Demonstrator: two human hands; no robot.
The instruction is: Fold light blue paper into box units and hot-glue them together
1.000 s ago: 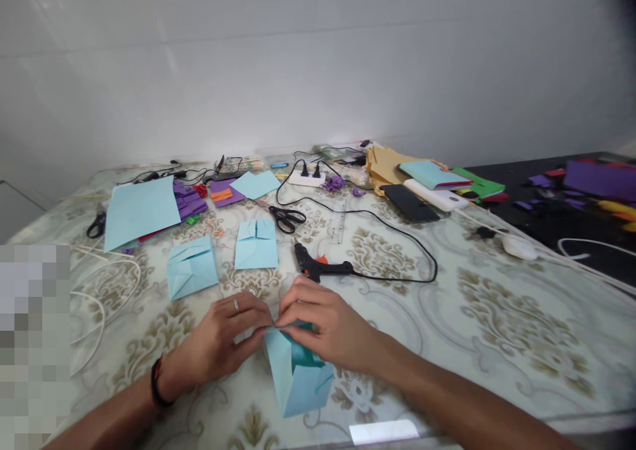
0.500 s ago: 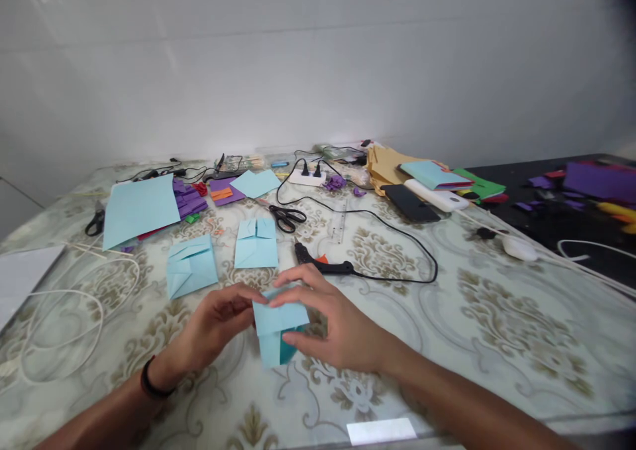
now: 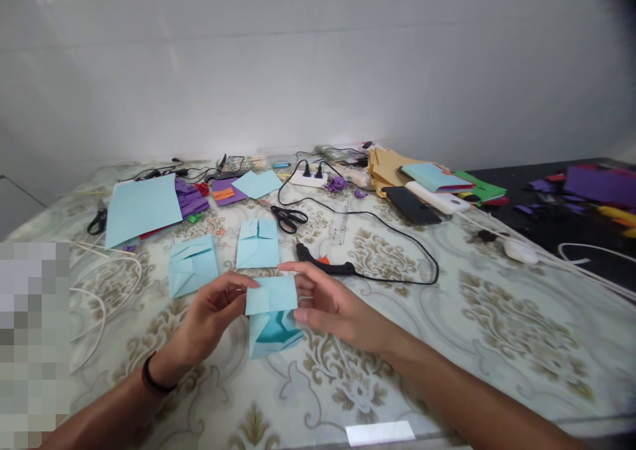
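Between my two hands is a light-blue folded paper piece (image 3: 271, 296), its flat flap on top and a gaping pocket on the side toward me. My left hand (image 3: 218, 311) pinches its left edge between thumb and fingers. On the other side, my right hand (image 3: 334, 307) grips the right edge, thumb in front and fingers partly hidden behind. Just beyond lie two similar folded light-blue papers, one at the left (image 3: 193, 264) and one farther back (image 3: 258, 244). A black glue gun (image 3: 325, 262) rests on the table behind my right hand.
Black scissors (image 3: 288, 218), a clear ruler (image 3: 340, 225) and a white power strip (image 3: 309, 179) lie farther back. A light-blue sheet (image 3: 144, 210) covers purple paper strips at left. A dark phone (image 3: 411, 205) lies at right. The glue gun's black cord (image 3: 422, 244) loops across the table.
The folded paper has turned and tilted, so its pocket now gapes toward me. My right hand has shifted from its top to its right edge.
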